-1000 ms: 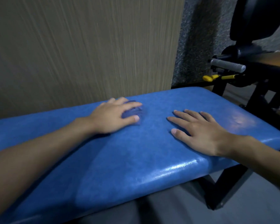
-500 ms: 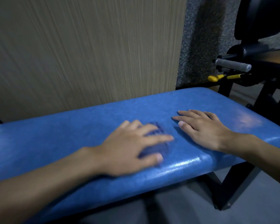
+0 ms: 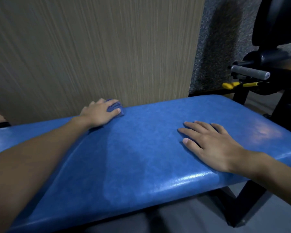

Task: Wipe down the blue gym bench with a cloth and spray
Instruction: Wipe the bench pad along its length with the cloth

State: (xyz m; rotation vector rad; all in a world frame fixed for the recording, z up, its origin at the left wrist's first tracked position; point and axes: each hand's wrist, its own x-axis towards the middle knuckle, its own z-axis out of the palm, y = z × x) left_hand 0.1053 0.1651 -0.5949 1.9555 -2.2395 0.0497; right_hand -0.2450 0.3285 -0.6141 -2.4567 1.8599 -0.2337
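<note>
The blue gym bench [image 3: 149, 158] runs across the view from lower left to right. A small blue cloth [image 3: 115, 108] lies bunched at the bench's far edge, by the wall. My left hand [image 3: 99, 113] lies on top of it, fingers and thumb pressing it onto the padding, so most of the cloth is hidden. My right hand [image 3: 213, 145] rests flat on the bench's right part with fingers spread, holding nothing. No spray bottle is in view.
A wood-grain wall panel [image 3: 94, 51] stands right behind the bench. At right is a black exercise machine [image 3: 275, 61] with a grey grip [image 3: 249, 71] and a yellow pin [image 3: 228, 85]. The bench's black frame legs [image 3: 238, 206] stand on grey floor.
My left hand has swept the cloth from the bench's near edge back to the far edge by the wall. My right hand has stayed flat on the bench.
</note>
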